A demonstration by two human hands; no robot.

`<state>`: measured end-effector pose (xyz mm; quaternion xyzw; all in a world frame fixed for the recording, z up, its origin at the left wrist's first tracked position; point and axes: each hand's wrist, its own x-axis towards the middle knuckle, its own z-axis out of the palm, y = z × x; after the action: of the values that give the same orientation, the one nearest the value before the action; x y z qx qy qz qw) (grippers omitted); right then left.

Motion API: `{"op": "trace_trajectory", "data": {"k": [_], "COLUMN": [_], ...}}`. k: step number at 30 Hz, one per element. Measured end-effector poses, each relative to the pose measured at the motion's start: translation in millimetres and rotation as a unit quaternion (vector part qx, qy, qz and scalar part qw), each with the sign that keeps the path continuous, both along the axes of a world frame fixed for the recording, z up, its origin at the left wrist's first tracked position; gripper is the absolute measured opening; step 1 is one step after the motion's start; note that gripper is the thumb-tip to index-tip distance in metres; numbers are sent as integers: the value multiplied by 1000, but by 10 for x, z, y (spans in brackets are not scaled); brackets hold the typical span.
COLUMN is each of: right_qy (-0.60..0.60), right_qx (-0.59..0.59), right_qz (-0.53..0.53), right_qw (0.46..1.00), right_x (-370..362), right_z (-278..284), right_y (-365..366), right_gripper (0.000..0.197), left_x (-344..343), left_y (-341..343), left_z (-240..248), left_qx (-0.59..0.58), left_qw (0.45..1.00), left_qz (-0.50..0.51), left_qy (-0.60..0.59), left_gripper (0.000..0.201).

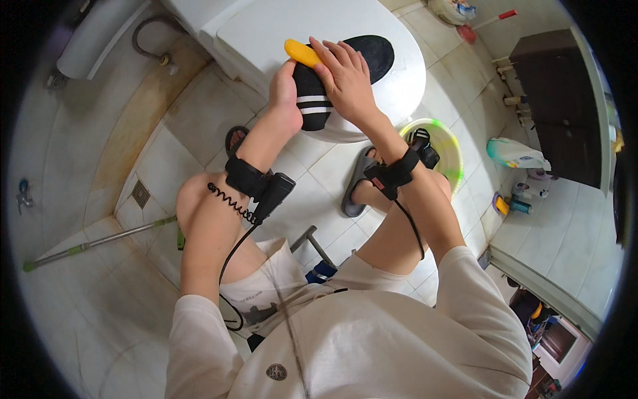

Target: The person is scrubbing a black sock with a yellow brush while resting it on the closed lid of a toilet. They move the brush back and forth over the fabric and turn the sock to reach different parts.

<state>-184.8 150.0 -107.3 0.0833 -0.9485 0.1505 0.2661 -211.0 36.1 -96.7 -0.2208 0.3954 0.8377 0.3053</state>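
Note:
A black slide sandal with white stripes (314,118) lies on the closed white toilet lid (266,46). Its striped strap points toward me and its plain black end faces far right. Gripping the sandal's left edge is my left hand (286,103), thumb up by the yellow piece. My right hand (349,80) is over the strap, its fingers resting on a smooth yellow, round-ended piece (300,53), perhaps a brush handle. The underside of that piece is hidden by the sandal and my fingers.
Right of the toilet, a pale green basin (454,156) holds a black strapped item (424,147). A green-and-grey pole (100,244) slants at left. A dark cabinet (558,110) and a white plastic bag (515,154) are at right. Grey slippers (355,193) are on my feet.

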Motion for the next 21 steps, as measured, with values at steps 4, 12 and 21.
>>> {"op": "trace_trajectory", "data": {"k": [4, 12, 21], "right_qy": [-102, -240, -134], "right_qx": [-132, -422, -620], "right_qz": [55, 8, 42], "right_qw": [984, 874, 772], "right_x": [31, -79, -42], "right_z": [3, 41, 395], "right_y": [49, 158, 481], "right_gripper": [43, 34, 49], "left_x": [0, 69, -40], "left_y": [-77, -105, -359], "left_z": [134, 277, 633], "left_qx": [-12, -2, 138], "left_qw": [998, 981, 974], "left_qz": [-36, -129, -30], "left_qy": [49, 146, 176], "left_gripper": [32, 28, 34]}}
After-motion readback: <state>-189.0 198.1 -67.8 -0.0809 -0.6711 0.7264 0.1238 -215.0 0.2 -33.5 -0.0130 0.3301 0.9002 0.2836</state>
